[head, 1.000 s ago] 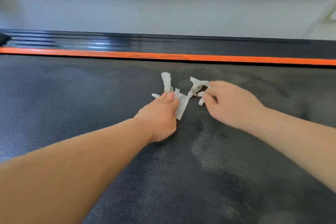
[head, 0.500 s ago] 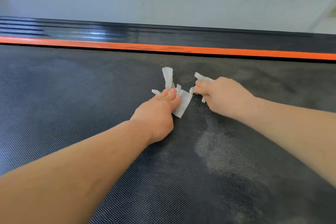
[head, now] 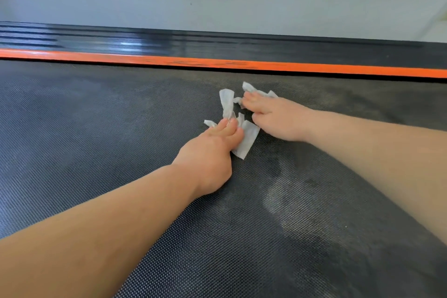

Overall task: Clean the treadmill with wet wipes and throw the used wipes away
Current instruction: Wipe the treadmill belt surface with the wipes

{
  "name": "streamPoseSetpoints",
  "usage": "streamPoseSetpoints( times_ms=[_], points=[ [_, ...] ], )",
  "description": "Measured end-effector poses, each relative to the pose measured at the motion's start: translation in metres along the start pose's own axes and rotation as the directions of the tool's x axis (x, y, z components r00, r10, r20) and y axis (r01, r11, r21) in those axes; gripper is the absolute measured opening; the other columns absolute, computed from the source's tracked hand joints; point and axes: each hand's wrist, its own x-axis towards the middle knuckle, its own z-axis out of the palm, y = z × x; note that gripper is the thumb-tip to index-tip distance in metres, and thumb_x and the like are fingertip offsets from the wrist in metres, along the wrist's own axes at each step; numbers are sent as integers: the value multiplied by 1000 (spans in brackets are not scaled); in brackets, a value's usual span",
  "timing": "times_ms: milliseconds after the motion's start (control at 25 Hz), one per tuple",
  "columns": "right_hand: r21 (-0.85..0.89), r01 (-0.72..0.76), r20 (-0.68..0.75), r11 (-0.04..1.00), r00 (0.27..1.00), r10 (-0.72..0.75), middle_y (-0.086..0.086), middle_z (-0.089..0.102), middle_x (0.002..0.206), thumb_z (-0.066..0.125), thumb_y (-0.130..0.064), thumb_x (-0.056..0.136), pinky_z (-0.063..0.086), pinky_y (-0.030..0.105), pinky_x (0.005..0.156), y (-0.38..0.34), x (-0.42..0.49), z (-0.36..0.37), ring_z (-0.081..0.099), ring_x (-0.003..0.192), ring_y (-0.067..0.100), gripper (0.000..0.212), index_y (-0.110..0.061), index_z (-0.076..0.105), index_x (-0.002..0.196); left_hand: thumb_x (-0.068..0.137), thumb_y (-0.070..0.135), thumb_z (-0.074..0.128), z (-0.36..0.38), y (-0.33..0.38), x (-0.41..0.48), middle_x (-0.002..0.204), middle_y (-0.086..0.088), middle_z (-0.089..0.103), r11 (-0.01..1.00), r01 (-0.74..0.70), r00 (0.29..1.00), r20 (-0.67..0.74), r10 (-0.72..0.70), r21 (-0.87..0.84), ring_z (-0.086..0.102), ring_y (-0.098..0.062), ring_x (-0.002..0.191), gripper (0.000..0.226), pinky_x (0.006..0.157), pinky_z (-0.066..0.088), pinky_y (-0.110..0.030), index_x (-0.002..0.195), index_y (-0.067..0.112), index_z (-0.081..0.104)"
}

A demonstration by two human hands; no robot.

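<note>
A crumpled white wet wipe [head: 247, 141] lies on the black textured treadmill belt [head: 96, 133], a little below the orange side stripe [head: 314, 67]. My left hand [head: 209, 152] grips the wipe's near part; one twisted end stands up past its fingertips and a flap sticks out to the right. My right hand [head: 278, 117] comes in from the right with its fingers curled over the wipe's far end, whose white edges show beyond the fingertips. The two hands almost touch.
Beyond the orange stripe runs the glossy black ribbed side rail [head: 217, 42], then a grey floor strip [head: 217, 0] and a mirror edge at the very top. Dusty grey smears [head: 285, 203] mark the belt near my right forearm.
My right hand has slid left and a little farther away, closing the gap to the left hand and bunching the wipe. The left hand has kept its grip in place.
</note>
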Motion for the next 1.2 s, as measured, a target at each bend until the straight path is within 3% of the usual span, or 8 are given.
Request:
streamPoseSetpoints(
  times_ms=[200, 280, 440, 560, 640, 800, 1040, 1200],
  points=[
    [-26, -408, -214, 913, 894, 393, 14, 23, 163, 20, -47, 104, 10, 50, 125, 34, 9, 2, 12, 154, 22, 64, -8, 34, 153, 97, 5, 35, -1, 4, -2, 169, 17, 9, 1000, -14, 1000, -14, 13, -18, 0, -5, 156, 63, 125, 24, -36, 155, 29, 27],
    [158, -225, -199, 962, 947, 254, 3, 45, 138, 24, -39, 107, 18, 40, 120, 15, 1, 8, 34, 136, 8, 42, -10, 51, 122, 98, 6, 34, -1, 4, -2, 169, 16, 8, 1000, -8, 1000, -31, 8, -19, -2, -5, 156, 64, 126, 20, -34, 157, 29, 25],
    [166, 57, -16, 984, 998, -55, -10, 2, 169, 25, -34, 111, -7, 18, 120, -3, -22, 18, -3, 151, -2, 53, -15, 21, 161, 99, 8, 33, 0, 2, -2, 170, 15, 6, 1000, -2, 1000, -17, 2, -16, -4, -6, 156, 67, 127, 17, -36, 161, 28, 19],
    [134, -69, -107, 988, 991, 84, 1, -5, 170, 23, -37, 110, 8, 28, 121, 32, -8, 4, -22, 152, 11, 54, -12, 25, 158, 99, 6, 33, -1, 4, -3, 169, 15, 8, 1000, 2, 1000, -24, -2, -24, -1, -6, 156, 63, 126, 21, -36, 158, 28, 26],
    [105, -275, -172, 956, 942, 289, 14, 12, 168, 22, -43, 105, 27, 37, 105, 54, -7, -7, 39, 83, 8, 55, -6, 40, 142, 99, 6, 32, -2, 4, -2, 170, 15, 7, 1000, 5, 1000, -17, -5, -24, -1, -6, 156, 62, 126, 21, -36, 156, 28, 27],
    [-86, -363, -212, 928, 916, 339, 22, 39, 153, 29, -23, 107, 32, 45, 108, 66, -22, -6, 45, 130, 35, 41, 1, 49, 134, 97, 5, 31, -2, 1, -2, 169, 14, 9, 1000, -9, 1000, 11, 9, -8, 3, -9, 157, 63, 125, 23, -39, 156, 28, 26],
    [233, -336, -229, 913, 893, 387, 15, 63, 128, 43, -32, 106, 46, 43, 100, 25, -68, -8, 59, 116, 35, 39, -8, 60, 132, 94, 4, 43, -14, 36, 0, 161, 2, 25, 993, 95, 995, 36, -98, 76, 31, -24, 147, 65, 115, 38, -44, 156, 20, 28],
    [494, -232, -325, 838, 844, 426, -3, 62, 126, 48, -12, 96, 43, 16, 98, 13, -96, -18, 63, 107, 14, 42, -20, 63, 135, 93, 3, 48, 7, 97, -33, 161, 4, 28, 954, -296, 932, 236, 277, 52, 29, -19, 148, 66, 116, 36, -43, 155, 23, 34]
  ],
)
